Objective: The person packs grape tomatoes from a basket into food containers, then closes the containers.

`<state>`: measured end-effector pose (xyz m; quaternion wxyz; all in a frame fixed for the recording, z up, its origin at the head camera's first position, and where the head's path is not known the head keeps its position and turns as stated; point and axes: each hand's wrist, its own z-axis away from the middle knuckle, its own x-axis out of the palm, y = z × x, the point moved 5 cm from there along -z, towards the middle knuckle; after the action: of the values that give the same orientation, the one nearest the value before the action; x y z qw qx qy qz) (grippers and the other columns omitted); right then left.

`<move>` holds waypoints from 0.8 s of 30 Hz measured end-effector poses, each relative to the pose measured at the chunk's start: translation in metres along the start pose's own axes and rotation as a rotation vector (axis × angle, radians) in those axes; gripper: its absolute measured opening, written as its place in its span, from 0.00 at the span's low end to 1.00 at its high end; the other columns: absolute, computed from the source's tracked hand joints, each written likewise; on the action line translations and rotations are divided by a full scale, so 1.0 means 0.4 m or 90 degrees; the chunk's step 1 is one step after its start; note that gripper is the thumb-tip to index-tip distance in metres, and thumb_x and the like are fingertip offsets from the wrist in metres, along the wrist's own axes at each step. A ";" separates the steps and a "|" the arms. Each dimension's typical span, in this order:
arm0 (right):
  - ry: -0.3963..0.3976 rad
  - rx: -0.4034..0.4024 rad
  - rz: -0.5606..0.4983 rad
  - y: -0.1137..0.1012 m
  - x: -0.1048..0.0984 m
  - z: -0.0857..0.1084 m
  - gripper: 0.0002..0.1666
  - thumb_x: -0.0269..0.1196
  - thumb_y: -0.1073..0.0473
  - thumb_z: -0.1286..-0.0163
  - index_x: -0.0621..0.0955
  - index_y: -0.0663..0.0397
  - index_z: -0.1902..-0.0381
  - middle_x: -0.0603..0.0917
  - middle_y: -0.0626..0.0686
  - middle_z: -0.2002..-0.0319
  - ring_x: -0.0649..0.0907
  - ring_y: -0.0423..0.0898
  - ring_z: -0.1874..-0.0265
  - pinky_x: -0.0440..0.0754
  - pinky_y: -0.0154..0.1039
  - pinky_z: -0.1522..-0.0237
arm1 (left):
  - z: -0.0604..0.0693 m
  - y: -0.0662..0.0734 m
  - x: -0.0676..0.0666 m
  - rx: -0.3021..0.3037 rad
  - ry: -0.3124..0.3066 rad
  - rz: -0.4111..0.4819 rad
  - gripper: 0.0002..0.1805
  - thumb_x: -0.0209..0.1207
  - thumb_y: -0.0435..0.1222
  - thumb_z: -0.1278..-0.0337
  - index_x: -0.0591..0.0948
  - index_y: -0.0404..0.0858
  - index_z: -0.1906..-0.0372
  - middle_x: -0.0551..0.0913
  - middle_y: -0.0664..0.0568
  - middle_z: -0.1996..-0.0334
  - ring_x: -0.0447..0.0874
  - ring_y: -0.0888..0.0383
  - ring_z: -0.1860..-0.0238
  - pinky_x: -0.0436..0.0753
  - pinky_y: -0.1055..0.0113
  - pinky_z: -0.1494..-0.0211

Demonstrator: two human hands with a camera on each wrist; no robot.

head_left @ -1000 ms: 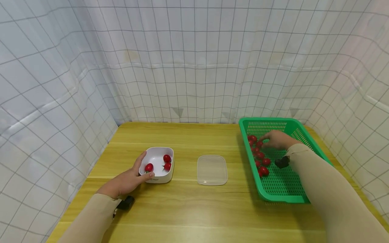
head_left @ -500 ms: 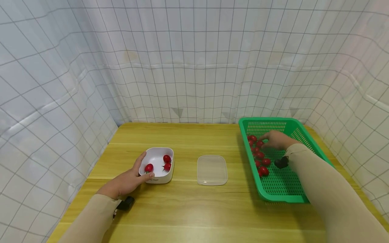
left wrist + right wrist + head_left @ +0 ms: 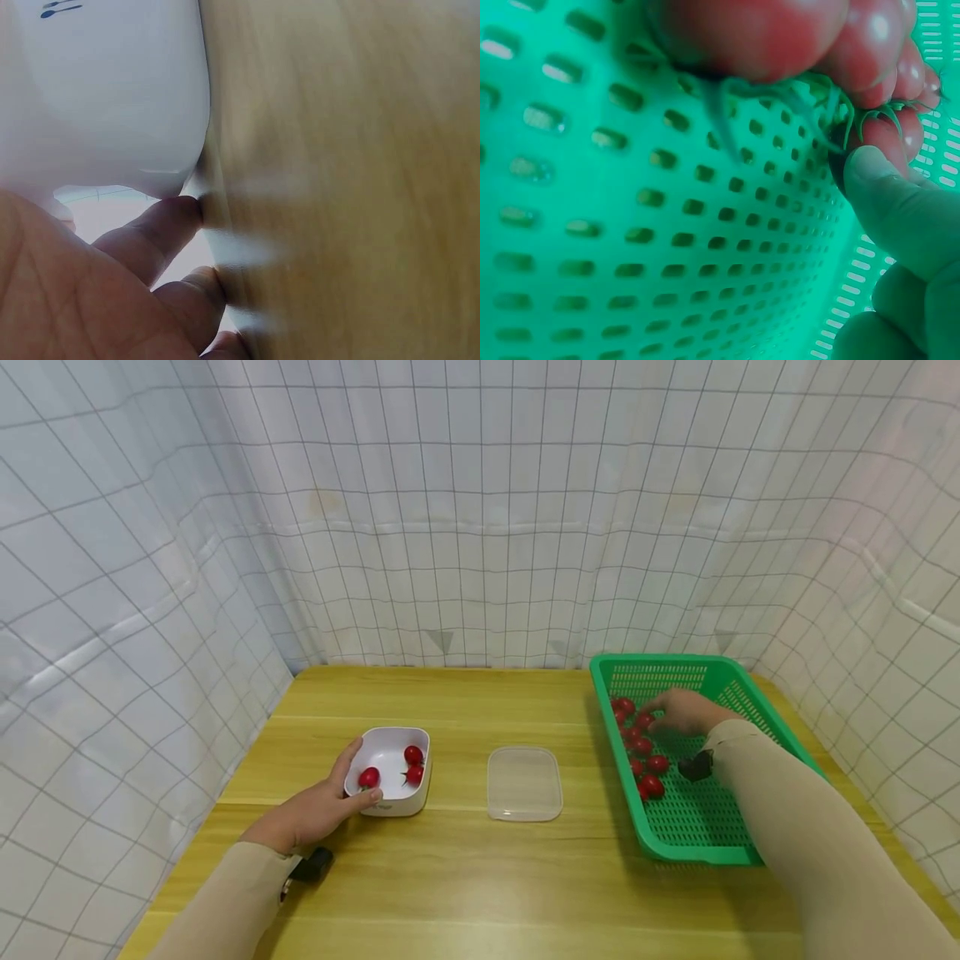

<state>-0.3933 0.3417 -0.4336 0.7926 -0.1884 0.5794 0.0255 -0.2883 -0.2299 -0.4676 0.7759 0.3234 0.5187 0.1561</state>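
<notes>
A white square food box (image 3: 388, 806) stands on the table at left, holding a few cherry tomatoes (image 3: 413, 755). My left hand (image 3: 315, 810) grips its near left corner, thumb on the front rim and fingers along the left side. In the left wrist view the fingers (image 3: 150, 236) touch the tabletop beside the box wall. At right, my right hand (image 3: 684, 712) reaches into a green plastic basket (image 3: 651, 843) of cherry tomatoes. Its thumb (image 3: 877, 176) and a partly hidden finger pinch a cherry tomato (image 3: 881, 135) with a green stem.
A clear plastic lid (image 3: 524, 783) lies flat on the wooden table (image 3: 480, 877) between box and basket. More cherry tomatoes (image 3: 651, 787) lie along the basket's left side. A white gridded curtain (image 3: 480, 560) encloses the back and sides.
My right hand has shifted very slightly at the tomatoes in the basket. The left hand and the box have stayed in place.
</notes>
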 end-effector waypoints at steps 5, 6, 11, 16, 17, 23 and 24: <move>-0.006 0.006 -0.007 0.003 0.005 -0.001 0.28 0.67 0.54 0.25 0.81 0.60 0.32 0.78 0.70 0.31 0.71 0.76 0.29 0.75 0.70 0.34 | -0.001 -0.004 0.001 0.002 0.001 0.019 0.57 0.56 0.60 0.25 0.29 0.48 0.14 0.53 0.23 0.20 0.62 0.27 0.23 0.64 0.32 0.24; -0.005 0.005 -0.005 0.005 0.005 -0.002 0.28 0.67 0.54 0.25 0.81 0.60 0.32 0.78 0.70 0.31 0.71 0.76 0.29 0.75 0.70 0.34 | 0.000 -0.003 0.001 0.003 0.000 0.023 0.57 0.56 0.59 0.25 0.29 0.48 0.14 0.52 0.23 0.19 0.61 0.27 0.22 0.63 0.32 0.23; -0.004 0.005 -0.007 0.009 0.004 -0.004 0.27 0.67 0.54 0.25 0.81 0.60 0.32 0.78 0.70 0.31 0.71 0.76 0.29 0.75 0.70 0.34 | -0.001 -0.004 0.002 0.003 0.001 0.024 0.57 0.56 0.60 0.25 0.30 0.50 0.14 0.56 0.23 0.20 0.63 0.28 0.23 0.64 0.32 0.23; -0.004 0.014 -0.013 0.012 0.004 -0.002 0.27 0.67 0.55 0.25 0.81 0.61 0.32 0.78 0.70 0.32 0.71 0.76 0.29 0.75 0.70 0.34 | -0.001 -0.005 0.003 -0.001 0.000 0.025 0.57 0.56 0.60 0.26 0.30 0.50 0.14 0.57 0.24 0.21 0.62 0.28 0.22 0.64 0.32 0.23; -0.003 0.015 -0.012 0.012 0.004 -0.002 0.27 0.67 0.55 0.25 0.81 0.61 0.32 0.78 0.71 0.32 0.71 0.76 0.29 0.75 0.70 0.34 | -0.001 -0.005 0.003 -0.002 0.000 0.025 0.57 0.56 0.60 0.26 0.30 0.50 0.14 0.57 0.24 0.21 0.62 0.28 0.22 0.64 0.32 0.23; 0.000 0.017 -0.008 0.008 0.003 0.001 0.27 0.67 0.55 0.25 0.82 0.61 0.33 0.79 0.71 0.32 0.72 0.76 0.30 0.77 0.68 0.36 | -0.001 -0.003 0.003 -0.006 0.003 0.030 0.57 0.57 0.60 0.26 0.30 0.50 0.14 0.58 0.24 0.21 0.65 0.30 0.24 0.65 0.32 0.23; -0.001 0.018 -0.010 0.008 0.002 0.001 0.27 0.67 0.55 0.25 0.82 0.61 0.33 0.79 0.71 0.32 0.72 0.76 0.30 0.77 0.68 0.36 | -0.001 -0.003 0.003 -0.006 0.003 0.032 0.57 0.57 0.60 0.26 0.30 0.50 0.14 0.57 0.24 0.21 0.65 0.30 0.24 0.65 0.33 0.23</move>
<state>-0.3933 0.3446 -0.4351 0.7957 -0.1814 0.5778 0.0110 -0.2882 -0.2301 -0.4693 0.7719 0.3322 0.5118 0.1787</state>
